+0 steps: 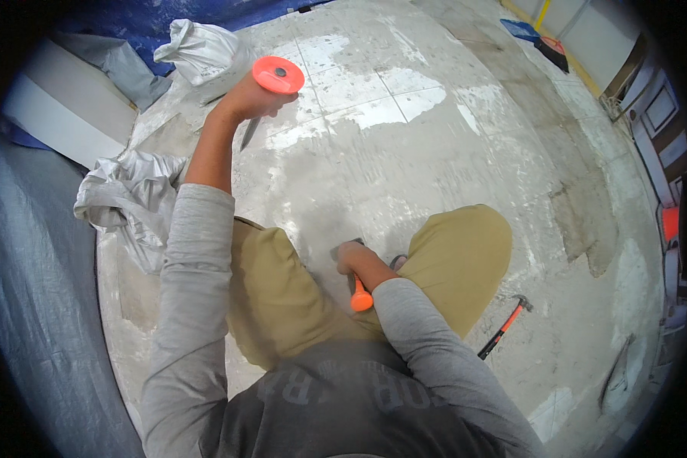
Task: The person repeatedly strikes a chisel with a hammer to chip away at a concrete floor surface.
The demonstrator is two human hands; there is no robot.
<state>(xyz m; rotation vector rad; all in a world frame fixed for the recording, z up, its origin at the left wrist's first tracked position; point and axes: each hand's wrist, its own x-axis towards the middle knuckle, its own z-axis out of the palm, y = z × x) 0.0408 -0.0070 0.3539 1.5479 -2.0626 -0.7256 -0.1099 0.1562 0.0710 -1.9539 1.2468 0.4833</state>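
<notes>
My left hand (256,99) is raised out ahead on the left, closed around a chisel (249,132). Its round orange hand guard (271,75) sits above my fist, and the dark metal shaft points down toward the floor. Between my knees, my right hand (351,256) is low over the floor, wrapped round an orange-handled tool (361,300). The rounded butt of that handle points back toward me. A dark flat part shows past my fingers, but its working end is mostly hidden. Under both hands lies a dusty tiled floor (359,172) with grey residue and whiter patches.
A claw hammer (505,327) lies right of my leg. White sacks (198,53) and crumpled white sheeting (133,198) are on the left. Grey-blue tarp (42,305) hangs along the left side. A broom (551,53) and a blue dustpan (520,30) are at the far right.
</notes>
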